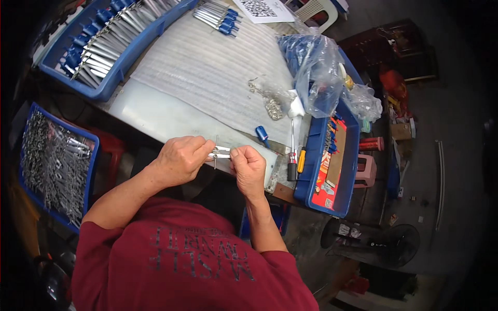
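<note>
Close to the table's front edge, my left hand (182, 159) and my right hand (248, 167) grip a small silver metal part (222, 152) between them. It has two slim arms side by side and a thin rod crossing it. Both hands have fingers pinched at its ends, so the ends are hidden. Just beyond my right hand, a blue plastic handle piece (262, 133) lies on the table. A clear bag of small metal pieces (274, 108) rests farther back on the foam sheet (218, 72).
A blue bin of blue-handled metal rods (104, 49) stands far left; several similar pieces (220, 18) lie at the back. Lower left is a blue crate of metal parts (54, 160). A yellow-handled screwdriver (301, 161) lies beside a blue tray (309, 194) on the right.
</note>
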`<state>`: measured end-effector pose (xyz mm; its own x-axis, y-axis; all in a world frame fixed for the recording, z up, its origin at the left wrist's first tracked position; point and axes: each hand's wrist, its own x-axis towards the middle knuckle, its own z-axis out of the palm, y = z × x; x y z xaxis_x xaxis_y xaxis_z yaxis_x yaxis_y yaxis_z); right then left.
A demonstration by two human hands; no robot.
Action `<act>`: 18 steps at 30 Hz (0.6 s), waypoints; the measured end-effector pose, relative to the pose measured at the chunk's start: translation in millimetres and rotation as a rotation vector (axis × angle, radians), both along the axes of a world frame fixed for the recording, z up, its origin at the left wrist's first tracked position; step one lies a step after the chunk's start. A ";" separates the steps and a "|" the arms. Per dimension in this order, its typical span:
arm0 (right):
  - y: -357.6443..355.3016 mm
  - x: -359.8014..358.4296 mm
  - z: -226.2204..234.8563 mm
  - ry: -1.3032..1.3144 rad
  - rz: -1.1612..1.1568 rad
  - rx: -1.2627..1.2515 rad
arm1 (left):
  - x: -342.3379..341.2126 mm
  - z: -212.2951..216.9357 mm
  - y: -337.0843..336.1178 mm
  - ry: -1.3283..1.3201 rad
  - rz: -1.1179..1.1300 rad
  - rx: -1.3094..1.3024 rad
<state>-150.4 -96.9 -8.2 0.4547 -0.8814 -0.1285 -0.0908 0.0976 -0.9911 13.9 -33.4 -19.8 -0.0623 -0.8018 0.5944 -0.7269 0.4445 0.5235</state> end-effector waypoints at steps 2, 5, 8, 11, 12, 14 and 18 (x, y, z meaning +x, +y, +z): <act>-9.3 -1.1 8.7 0.054 0.002 -0.019 | 3.1 1.5 -6.5 -0.030 0.018 0.014; -38.9 -4.3 25.4 0.500 -0.035 -0.544 | 11.2 -3.1 -16.5 -0.059 0.047 0.003; -89.2 -15.3 48.5 0.481 -0.300 -0.695 | 18.1 -6.5 -28.5 -0.080 0.066 -0.030; -147.4 -24.7 60.4 0.432 -0.514 -0.747 | 18.3 -8.4 -33.3 -0.103 0.089 0.014; -171.8 -30.3 60.9 0.429 -0.523 -0.754 | 18.8 -6.5 -32.5 -0.106 0.084 0.005; -219.4 -43.5 55.9 0.585 -0.601 -0.778 | 19.0 -7.2 -32.7 -0.115 0.080 0.063; -268.9 -49.8 42.1 0.952 -0.464 -0.997 | 19.6 -7.8 -34.9 -0.109 0.070 0.059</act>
